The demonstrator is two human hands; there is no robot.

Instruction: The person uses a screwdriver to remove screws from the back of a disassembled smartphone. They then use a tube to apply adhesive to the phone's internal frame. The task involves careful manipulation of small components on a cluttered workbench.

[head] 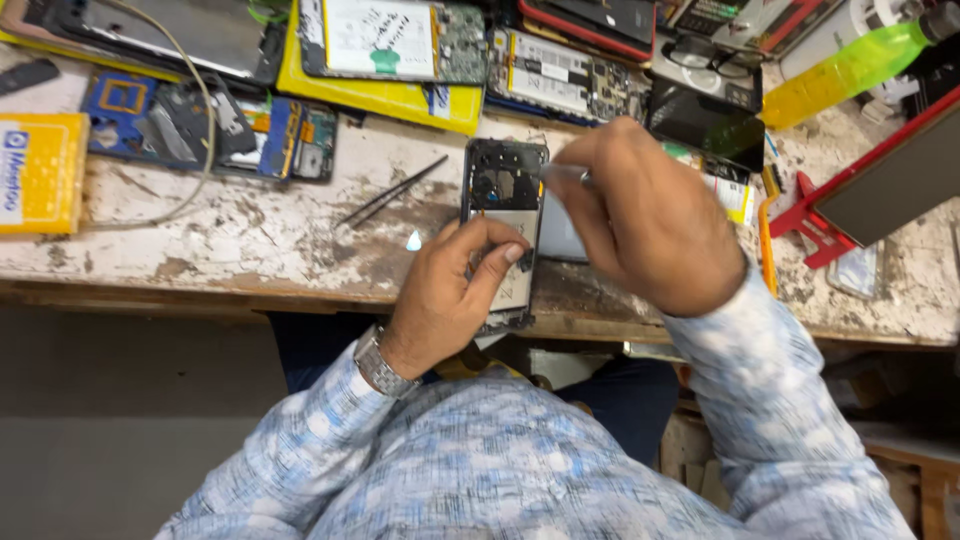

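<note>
Left hand (455, 290) curled around opened phone (505, 215), thumb pressed on its lower half. Right hand (645, 225) pinched shut on thin metal tool (562, 173), tip at phone's upper right edge, tweezers (392, 191) lying left of phone.

So from my feed: the opened phone (503, 225) lies at the near edge of the tabletop (250, 240), with my left hand (450, 290) on its near end and my right hand (645, 220) just to its right. Tweezers (392, 190) lie just left of it. Behind it sits a row of stripped phones (390, 40) (packed tight). A bottle (850, 65) lies far right at the back.
</note>
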